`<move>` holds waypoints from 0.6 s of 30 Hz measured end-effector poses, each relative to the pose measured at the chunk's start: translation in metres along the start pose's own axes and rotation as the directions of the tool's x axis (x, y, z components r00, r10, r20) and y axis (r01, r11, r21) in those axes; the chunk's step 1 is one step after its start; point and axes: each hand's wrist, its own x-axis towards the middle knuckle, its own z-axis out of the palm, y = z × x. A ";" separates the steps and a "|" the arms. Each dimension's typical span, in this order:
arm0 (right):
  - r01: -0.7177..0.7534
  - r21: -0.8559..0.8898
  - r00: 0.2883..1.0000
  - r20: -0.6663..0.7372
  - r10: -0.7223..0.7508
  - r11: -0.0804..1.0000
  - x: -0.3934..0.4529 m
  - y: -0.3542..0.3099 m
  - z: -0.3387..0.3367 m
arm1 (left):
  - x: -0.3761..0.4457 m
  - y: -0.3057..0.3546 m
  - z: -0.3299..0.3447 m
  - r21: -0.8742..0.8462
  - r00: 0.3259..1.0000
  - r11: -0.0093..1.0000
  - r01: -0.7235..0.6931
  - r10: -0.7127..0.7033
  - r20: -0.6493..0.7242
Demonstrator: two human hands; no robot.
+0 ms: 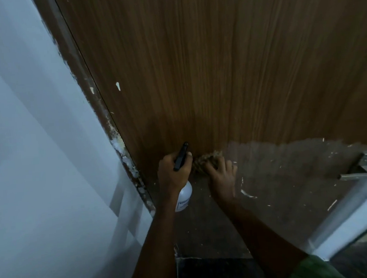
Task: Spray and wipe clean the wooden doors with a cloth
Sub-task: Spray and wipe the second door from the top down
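The left hand [173, 172] is wrapped round the neck of a white spray bottle [184, 197], its black nozzle aimed at the door. Just right of it, the right hand [221, 177] presses a bunched brown cloth [203, 160] flat against the wooden door [217, 71], fingers spread and only lightly bent over it.

Wiping well here probably means firm strokes along the grain, working outward from the sprayed patch. The lower door looks dull and flecked with pale paint. A white wall [37, 149] stands left; a metal handle [358, 168] sits far right.
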 end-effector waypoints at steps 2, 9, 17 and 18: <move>-0.031 0.006 0.995 0.096 0.030 1.000 -0.027 0.014 0.004 | 0.002 0.002 0.004 -0.005 1.000 1.000 -0.010 0.010 0.009; -0.111 0.024 0.975 -0.191 0.113 0.994 0.039 0.013 -0.033 | 0.005 0.008 0.029 -0.007 0.998 0.999 -0.047 0.047 0.043; -0.055 -0.042 0.997 0.055 0.057 0.998 -0.013 0.043 -0.010 | 0.004 0.011 0.043 -0.012 0.998 0.999 -0.036 0.037 0.049; -0.051 -0.033 0.999 -0.006 0.050 0.998 -0.001 0.039 -0.016 | 0.005 0.013 0.044 -0.010 0.999 0.999 -0.036 0.037 0.039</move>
